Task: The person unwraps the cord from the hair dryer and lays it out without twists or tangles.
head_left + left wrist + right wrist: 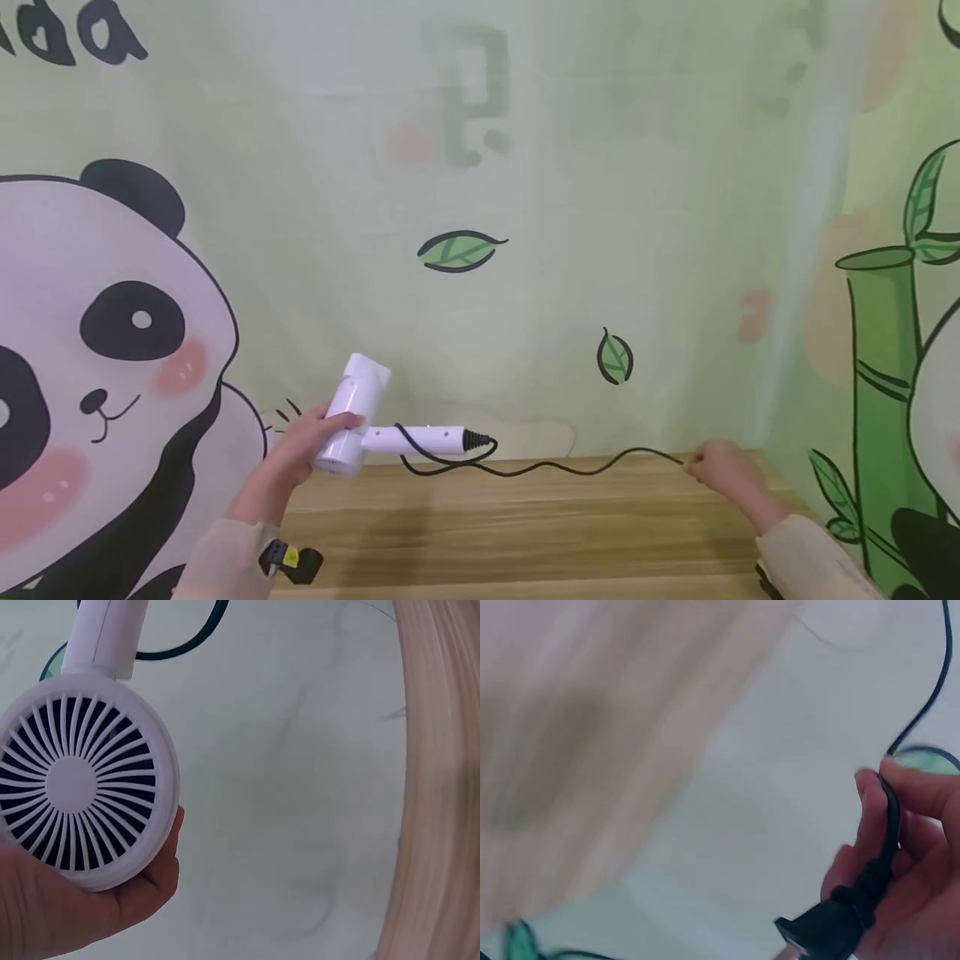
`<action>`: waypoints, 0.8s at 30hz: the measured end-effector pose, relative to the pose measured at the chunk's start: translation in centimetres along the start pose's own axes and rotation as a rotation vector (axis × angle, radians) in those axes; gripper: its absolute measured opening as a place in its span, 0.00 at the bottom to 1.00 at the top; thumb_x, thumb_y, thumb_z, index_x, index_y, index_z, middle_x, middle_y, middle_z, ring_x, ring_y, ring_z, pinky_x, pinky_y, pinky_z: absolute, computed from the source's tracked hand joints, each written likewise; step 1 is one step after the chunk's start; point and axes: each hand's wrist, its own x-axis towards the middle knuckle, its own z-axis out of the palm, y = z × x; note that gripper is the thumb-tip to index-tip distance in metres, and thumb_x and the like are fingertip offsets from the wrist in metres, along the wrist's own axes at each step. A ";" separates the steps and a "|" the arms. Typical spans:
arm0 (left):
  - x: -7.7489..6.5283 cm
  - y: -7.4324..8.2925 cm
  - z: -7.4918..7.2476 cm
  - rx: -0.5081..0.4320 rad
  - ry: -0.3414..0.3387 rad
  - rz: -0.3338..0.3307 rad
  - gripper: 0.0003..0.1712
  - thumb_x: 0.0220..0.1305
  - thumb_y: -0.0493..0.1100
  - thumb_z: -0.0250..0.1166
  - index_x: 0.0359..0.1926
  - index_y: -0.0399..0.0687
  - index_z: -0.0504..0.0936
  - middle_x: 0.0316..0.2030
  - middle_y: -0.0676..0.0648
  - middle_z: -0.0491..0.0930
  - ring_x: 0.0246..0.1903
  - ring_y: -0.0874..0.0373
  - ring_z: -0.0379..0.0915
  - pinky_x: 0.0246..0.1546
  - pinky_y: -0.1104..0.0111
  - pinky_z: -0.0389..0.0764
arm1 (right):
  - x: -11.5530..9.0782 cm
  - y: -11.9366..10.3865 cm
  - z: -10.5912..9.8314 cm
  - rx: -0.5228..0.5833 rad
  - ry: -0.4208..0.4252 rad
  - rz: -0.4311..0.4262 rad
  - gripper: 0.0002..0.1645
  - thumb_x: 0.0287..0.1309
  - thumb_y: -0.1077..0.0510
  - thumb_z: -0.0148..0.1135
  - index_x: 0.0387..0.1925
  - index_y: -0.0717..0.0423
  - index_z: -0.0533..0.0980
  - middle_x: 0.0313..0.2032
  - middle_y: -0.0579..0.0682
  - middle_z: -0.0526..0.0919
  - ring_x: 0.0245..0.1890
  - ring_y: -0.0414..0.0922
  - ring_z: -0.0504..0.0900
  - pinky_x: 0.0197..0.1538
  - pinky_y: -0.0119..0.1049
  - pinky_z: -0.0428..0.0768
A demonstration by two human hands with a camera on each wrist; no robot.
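A white hair dryer (pixel 356 396) is held above the table by my left hand (pixel 307 437), whose fingers wrap round its barrel. Its handle points right, and a black cord (pixel 525 473) leaves the handle's end, with a loop hanging about the handle. In the left wrist view the round slotted air intake (pixel 71 784) faces the camera, with the fingers curled under it. My right hand (pixel 723 471) pinches the cord near its far end, off to the right. The black plug (pixel 829 926) hangs just below those fingers in the right wrist view.
A wooden table (pixel 525 533) lies below both hands. Behind it hangs a pale green cloth (pixel 562 208) printed with pandas, leaves and bamboo. A small black device with a yellow mark (pixel 291 558) is strapped at the left wrist.
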 end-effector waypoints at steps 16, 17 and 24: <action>-0.1 -3.8 -0.7 0.064 -0.076 0.030 0.43 0.66 0.48 0.59 0.73 0.24 0.57 0.43 0.35 0.82 0.35 0.53 0.80 0.35 0.62 0.85 | -0.2 -4.2 -11.0 0.069 0.456 -0.025 0.21 0.71 0.55 0.57 0.49 0.71 0.82 0.45 0.71 0.86 0.28 0.51 0.81 0.26 0.34 0.70; -0.1 -4.0 -0.8 0.072 -0.052 0.023 0.43 0.66 0.48 0.60 0.73 0.25 0.58 0.44 0.34 0.82 0.35 0.53 0.80 0.35 0.62 0.85 | -0.4 -4.1 -11.0 0.065 0.464 -0.032 0.21 0.71 0.55 0.58 0.48 0.71 0.82 0.44 0.71 0.86 0.29 0.51 0.81 0.27 0.34 0.70; 0.3 -5.5 -1.9 0.096 0.133 -0.011 0.43 0.68 0.50 0.61 0.72 0.26 0.59 0.55 0.24 0.75 0.41 0.47 0.80 0.37 0.60 0.85 | -2.3 -3.2 -11.0 0.049 0.450 -0.061 0.20 0.72 0.55 0.57 0.48 0.71 0.83 0.42 0.70 0.87 0.30 0.50 0.82 0.29 0.35 0.71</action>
